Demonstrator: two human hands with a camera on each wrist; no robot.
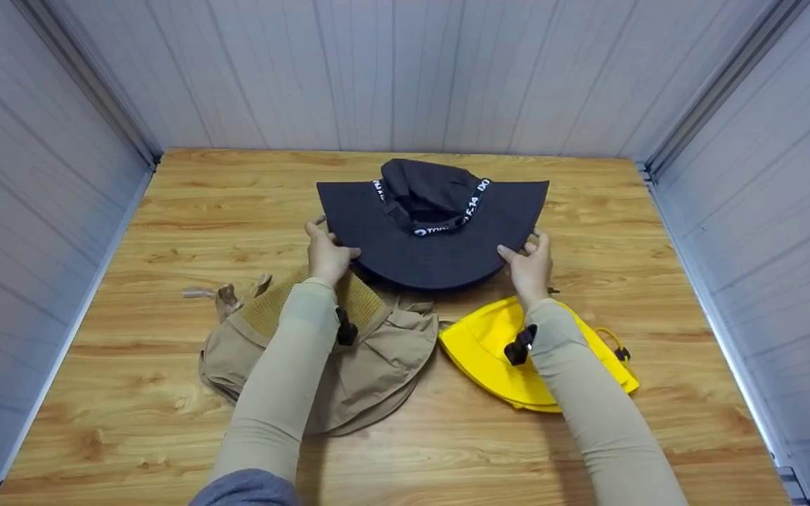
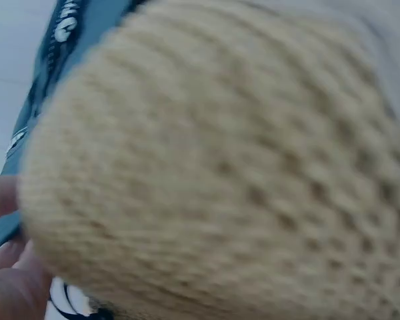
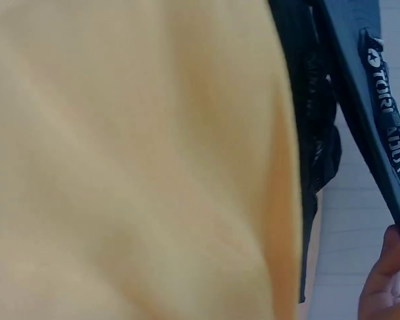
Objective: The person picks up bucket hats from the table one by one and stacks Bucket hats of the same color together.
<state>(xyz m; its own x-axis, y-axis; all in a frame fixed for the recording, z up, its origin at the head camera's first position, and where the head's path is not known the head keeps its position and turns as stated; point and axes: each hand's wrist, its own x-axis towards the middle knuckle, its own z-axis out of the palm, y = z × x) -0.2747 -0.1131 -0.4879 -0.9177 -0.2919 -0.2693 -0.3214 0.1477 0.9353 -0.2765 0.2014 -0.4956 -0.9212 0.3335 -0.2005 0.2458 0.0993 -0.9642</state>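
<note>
A black wide-brimmed hat (image 1: 426,260) with a white-lettered band is held by its brim between both hands. My left hand (image 1: 329,254) pinches the left edge, thumb on top of the brim. My right hand (image 1: 530,266) pinches the right edge the same way. Under my left forearm lies a folded tan hat (image 1: 377,372) with a mesh crown; its mesh (image 2: 213,160) fills most of the left wrist view. Beneath my right forearm is a folded yellow bucket hat (image 1: 489,344), whose cloth (image 3: 140,160) covers much of the right wrist view.
The hats are on a wood-grain table (image 1: 95,393). Pale panelled walls (image 1: 405,77) rise behind it and along both sides. A cord with a dark toggle (image 1: 621,353) sticks out from the yellow hat's right side.
</note>
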